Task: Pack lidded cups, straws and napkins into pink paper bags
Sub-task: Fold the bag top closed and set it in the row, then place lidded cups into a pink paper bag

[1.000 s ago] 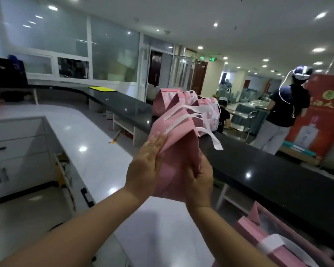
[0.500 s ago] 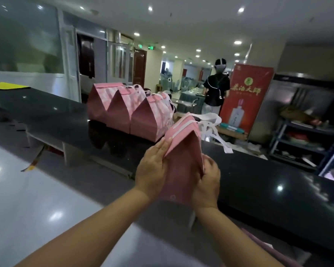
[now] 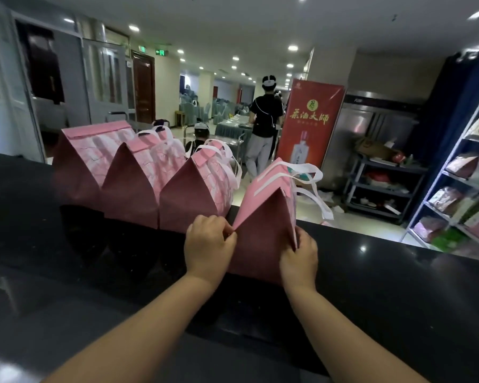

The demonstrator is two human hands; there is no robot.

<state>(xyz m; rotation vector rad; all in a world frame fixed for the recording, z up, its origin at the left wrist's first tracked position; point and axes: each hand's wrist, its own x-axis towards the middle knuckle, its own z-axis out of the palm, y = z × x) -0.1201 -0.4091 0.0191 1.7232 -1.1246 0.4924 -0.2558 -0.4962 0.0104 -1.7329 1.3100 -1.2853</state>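
While both hands are on it, the pink bag (image 3: 262, 239) stands at the right end of a row on the dark worktop (image 3: 398, 286). Its peaked top is folded shut and its white handles (image 3: 310, 172) flop over to the far right. The left hand (image 3: 209, 243) pinches the bag's near left edge between curled fingers and thumb. The right hand (image 3: 299, 255) grips the near right edge in the same way, so the bag's narrow end panel faces the person and spans the space between the two hands. Its long axis runs away from the person, roughly parallel to the three other bags (image 3: 133, 189) lined up to its left. The closest of them (image 3: 194, 197) sits just beside it, and the left hand occupies the gap at their near corners. The base seems to meet the worktop, though the glossy reflection makes it hard to tell. The coming move probably turns on that gap. The left hand is nearer the row, so a small nudge leftward and a squaring of the end panel would bring this bag flush with its neighbour, after which both hands can let go. No cups, straws or napkins show, so what is inside cannot be told.
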